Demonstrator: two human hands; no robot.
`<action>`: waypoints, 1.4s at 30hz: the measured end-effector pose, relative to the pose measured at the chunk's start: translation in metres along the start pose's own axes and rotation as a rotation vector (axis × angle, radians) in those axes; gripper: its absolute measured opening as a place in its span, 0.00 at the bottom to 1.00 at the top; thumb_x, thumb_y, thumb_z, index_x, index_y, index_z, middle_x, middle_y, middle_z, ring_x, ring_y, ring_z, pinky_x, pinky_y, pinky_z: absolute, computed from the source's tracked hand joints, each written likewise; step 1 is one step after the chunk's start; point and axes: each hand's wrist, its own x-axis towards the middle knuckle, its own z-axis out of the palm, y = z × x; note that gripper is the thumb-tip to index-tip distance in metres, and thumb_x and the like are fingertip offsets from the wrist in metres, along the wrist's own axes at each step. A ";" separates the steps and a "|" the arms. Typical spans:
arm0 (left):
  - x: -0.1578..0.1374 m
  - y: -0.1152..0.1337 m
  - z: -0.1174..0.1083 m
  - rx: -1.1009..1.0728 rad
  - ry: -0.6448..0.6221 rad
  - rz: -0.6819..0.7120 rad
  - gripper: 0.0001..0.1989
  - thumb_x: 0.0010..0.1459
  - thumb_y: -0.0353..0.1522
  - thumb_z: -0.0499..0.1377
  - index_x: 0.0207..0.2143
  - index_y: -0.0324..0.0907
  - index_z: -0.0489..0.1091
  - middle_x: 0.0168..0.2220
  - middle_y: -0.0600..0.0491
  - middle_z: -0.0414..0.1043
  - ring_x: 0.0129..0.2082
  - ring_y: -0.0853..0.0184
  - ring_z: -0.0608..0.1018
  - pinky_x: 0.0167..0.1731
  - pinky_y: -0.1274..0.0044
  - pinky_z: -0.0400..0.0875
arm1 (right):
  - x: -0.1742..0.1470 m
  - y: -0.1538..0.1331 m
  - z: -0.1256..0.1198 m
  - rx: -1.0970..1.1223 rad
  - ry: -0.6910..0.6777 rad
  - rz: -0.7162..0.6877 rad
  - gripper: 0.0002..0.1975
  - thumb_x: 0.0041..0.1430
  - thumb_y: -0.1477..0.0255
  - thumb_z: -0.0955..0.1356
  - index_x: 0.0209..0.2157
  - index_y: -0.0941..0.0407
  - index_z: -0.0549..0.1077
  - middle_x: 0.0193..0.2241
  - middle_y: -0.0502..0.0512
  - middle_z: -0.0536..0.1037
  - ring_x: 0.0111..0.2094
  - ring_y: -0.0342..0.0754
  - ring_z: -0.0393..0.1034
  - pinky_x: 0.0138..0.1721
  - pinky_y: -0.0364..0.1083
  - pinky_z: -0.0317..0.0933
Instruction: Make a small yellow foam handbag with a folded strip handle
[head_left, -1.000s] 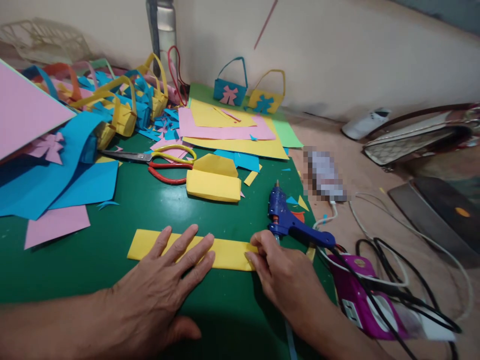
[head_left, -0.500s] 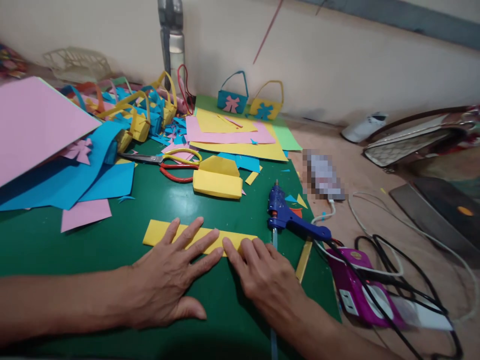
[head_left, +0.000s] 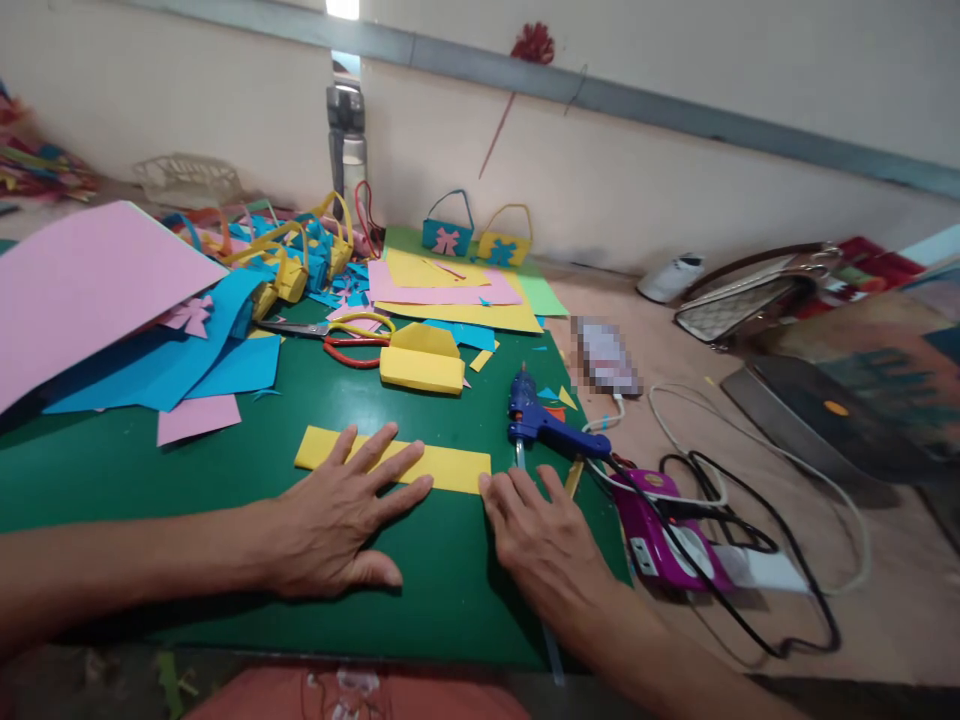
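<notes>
A folded yellow paper strip (head_left: 454,468) lies flat on the green board (head_left: 360,630). My left hand (head_left: 341,510) is spread open over it, fingers pressing its middle and left part, thumb resting on the board. At the strip's lower right corner, my right hand (head_left: 536,530) has its fingers curled together, the thumb side touching the paper; its fingertips are partly hidden. Just beyond my right hand lies a blue glue gun (head_left: 525,405) with a clear glue stick in it. Farther back are a folded yellow paper piece (head_left: 421,370) and scissors (head_left: 358,345) with red and yellow handles.
Coloured paper sheets (head_left: 97,290) and small paper bags (head_left: 292,275) crowd the left. Two finished paper bags (head_left: 448,238) stand by the wall. On the right are a purple power strip (head_left: 660,540), black cables, a phone (head_left: 606,355) and a dark pouch (head_left: 810,415).
My right hand has slid rightward along the strip to its end, uncovering the right part. My left hand stays spread on the paper. The view has tilted up and shifted right.
</notes>
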 end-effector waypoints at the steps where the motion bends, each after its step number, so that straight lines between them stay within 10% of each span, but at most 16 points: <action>1: 0.001 0.002 -0.001 0.004 -0.002 -0.007 0.40 0.54 0.58 0.39 0.63 0.46 0.47 0.64 0.41 0.46 0.62 0.38 0.46 0.50 0.44 0.48 | -0.001 0.001 0.000 -0.003 -0.003 -0.002 0.12 0.50 0.85 0.63 0.36 0.63 0.74 0.33 0.59 0.73 0.34 0.52 0.63 0.39 0.54 0.55; 11: 0.027 0.034 -0.014 0.069 -0.016 -0.139 0.43 0.50 0.61 0.37 0.62 0.49 0.50 0.55 0.34 0.58 0.55 0.29 0.57 0.42 0.42 0.56 | 0.006 -0.003 -0.003 -0.043 -0.016 -0.040 0.09 0.50 0.85 0.64 0.30 0.63 0.76 0.27 0.59 0.71 0.31 0.52 0.63 0.39 0.54 0.55; 27: -0.064 -0.017 0.005 0.141 0.088 -0.360 0.30 0.61 0.50 0.44 0.59 0.44 0.57 0.63 0.45 0.51 0.62 0.44 0.52 0.52 0.51 0.58 | 0.007 0.001 -0.001 -0.125 -0.003 -0.098 0.13 0.46 0.89 0.63 0.24 0.60 0.74 0.25 0.57 0.71 0.28 0.51 0.63 0.36 0.53 0.57; 36: -0.083 -0.029 -0.012 0.360 0.188 -0.497 0.26 0.62 0.47 0.45 0.49 0.41 0.70 0.56 0.44 0.65 0.57 0.49 0.63 0.54 0.55 0.55 | 0.008 -0.001 -0.004 -0.099 -0.044 -0.086 0.11 0.46 0.88 0.64 0.24 0.60 0.74 0.25 0.57 0.71 0.28 0.51 0.64 0.34 0.52 0.57; 42: -0.027 0.002 -0.015 0.169 0.142 -0.166 0.32 0.61 0.47 0.46 0.61 0.37 0.52 0.63 0.42 0.51 0.64 0.54 0.52 0.58 0.59 0.51 | 0.013 -0.004 -0.008 -0.088 -0.085 -0.053 0.08 0.48 0.85 0.66 0.29 0.61 0.76 0.28 0.59 0.72 0.32 0.53 0.66 0.39 0.54 0.57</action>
